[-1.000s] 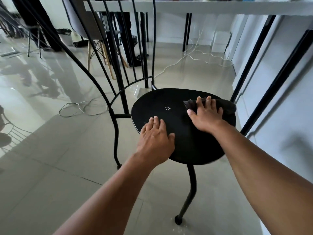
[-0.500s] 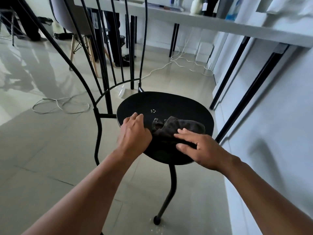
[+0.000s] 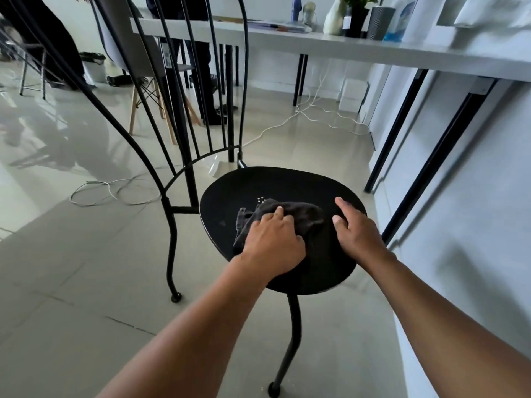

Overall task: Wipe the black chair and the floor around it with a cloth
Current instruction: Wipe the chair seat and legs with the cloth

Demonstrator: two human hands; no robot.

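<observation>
Left hand [image 3: 273, 245] lies palm-down on a dark grey cloth [image 3: 287, 218], its fingers bent over the bunched fabric and gripping it against the seat of the black chair [image 3: 287, 182]. Right hand [image 3: 357, 229] rests just beside the cloth on the right portion of the seat, fingers extended and relaxed, grasping nothing; its thumb lies close to the cloth's right edge, and contact there cannot be determined. The cloth sits crumpled at the centre of the seat, immediately in front of a small cluster of pale holes [image 3: 261, 200]. The chair's slender metal backrest bars rise from the seat's far-left edge; one curved front leg descends below the seat to a ball foot on the floor [image 3: 71, 282], a glossy tiled surface. Left of the chair, a loop of pale cable [image 3: 115, 191] lies on the floor. Beyond the chair stand a wooden-legged chair [image 3: 149, 90] and a white desk [image 3: 330, 43] bearing a potted plant [image 3: 356, 15]. Right of the chair, dark diagonal struts [image 3: 431, 168] run against a white wall.
</observation>
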